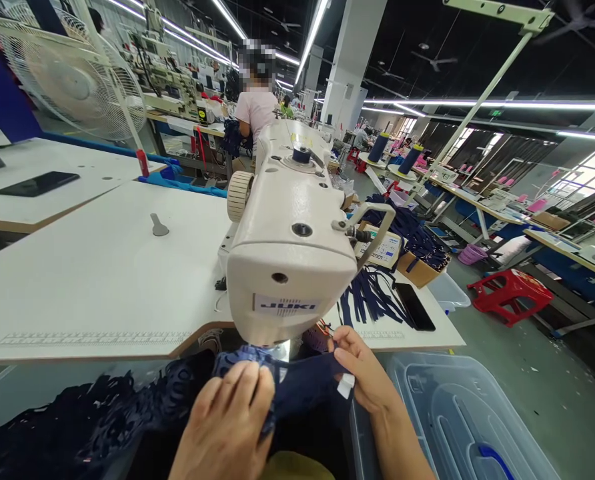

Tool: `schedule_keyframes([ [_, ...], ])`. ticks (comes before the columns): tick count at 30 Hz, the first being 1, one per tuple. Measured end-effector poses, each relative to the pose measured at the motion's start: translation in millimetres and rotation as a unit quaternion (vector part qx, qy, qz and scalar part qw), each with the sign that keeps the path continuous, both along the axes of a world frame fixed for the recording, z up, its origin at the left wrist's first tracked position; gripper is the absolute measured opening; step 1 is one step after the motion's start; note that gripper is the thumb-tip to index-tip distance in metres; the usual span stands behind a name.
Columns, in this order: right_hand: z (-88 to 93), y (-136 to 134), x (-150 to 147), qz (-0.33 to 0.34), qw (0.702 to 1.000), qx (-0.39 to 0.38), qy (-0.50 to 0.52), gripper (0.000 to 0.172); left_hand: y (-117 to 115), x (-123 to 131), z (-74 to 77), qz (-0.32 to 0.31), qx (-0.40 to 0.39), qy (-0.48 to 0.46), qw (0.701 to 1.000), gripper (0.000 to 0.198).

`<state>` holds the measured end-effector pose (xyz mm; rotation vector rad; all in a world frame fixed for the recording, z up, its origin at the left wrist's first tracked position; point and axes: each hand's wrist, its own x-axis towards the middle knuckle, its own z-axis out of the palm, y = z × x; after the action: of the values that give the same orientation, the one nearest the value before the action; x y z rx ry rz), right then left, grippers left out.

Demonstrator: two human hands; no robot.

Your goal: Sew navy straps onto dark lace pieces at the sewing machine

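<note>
A white sewing machine (292, 267) stands before me, its head hiding most of the needle area. Under its near end lies a dark navy lace garment piece (307, 383), stretched between my two hands. My left hand (232, 413) presses on the lace just left of the lit needle area, fingers curled over the fabric. On the right, my right hand (362, 373) pinches the fabric's edge between thumb and fingers. A small white label (346, 385) shows beside that hand. More navy lace (102, 417) trails off to the left.
Navy straps (372, 297) and a black phone (415, 307) lie right of the machine. A cardboard box (420, 267) holds more straps. Below right sits a clear plastic bin (457, 413). A red stool (510, 293), a fan (72, 83) and a person (256, 110) are farther off.
</note>
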<state>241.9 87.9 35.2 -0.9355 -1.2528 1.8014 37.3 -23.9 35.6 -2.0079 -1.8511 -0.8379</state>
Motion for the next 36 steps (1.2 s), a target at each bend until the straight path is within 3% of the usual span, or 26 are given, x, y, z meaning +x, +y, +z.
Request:
schedule_keyframes([
  [4, 8.3, -5.2, -38.3, 0.01, 0.997, 0.07, -0.029, 0.022, 0.1, -28.5, -3.8, 0.027, 0.052, 0.063, 0.996, 0.029],
  [7, 4.9, -7.1, -61.9, -0.005, 0.987, 0.139, -0.084, 0.017, 6.8, -35.5, -8.2, -0.064, 0.085, 0.085, 0.991, 0.045],
  [10, 6.1, -7.2, -65.8, -0.024, 0.959, 0.23, -0.164, 0.021, 12.5, -33.9, -11.6, -0.146, 0.079, 0.08, 0.983, 0.051],
  [16, 18.9, -9.6, -44.9, 0.059, 0.923, 0.316, -0.211, 0.023, 13.1, -39.3, -16.9, -0.105, 0.035, 0.014, 0.994, 0.045],
  [24, 12.7, -1.4, -53.9, 0.038, 0.885, 0.409, -0.221, 0.023, 13.8, -37.7, -17.4, -0.143, 0.052, -0.01, 0.988, 0.048],
  [30, 22.9, 4.6, -60.8, 0.078, 0.881, 0.424, -0.195, 0.028, 13.6, -35.1, -29.5, -0.097, 0.065, 0.005, 0.993, 0.047],
  [36, 27.0, 6.5, -64.6, 0.09, 0.876, 0.425, -0.21, 0.034, 12.1, -34.6, -25.5, -0.083, 0.06, 0.019, 0.995, 0.048],
])
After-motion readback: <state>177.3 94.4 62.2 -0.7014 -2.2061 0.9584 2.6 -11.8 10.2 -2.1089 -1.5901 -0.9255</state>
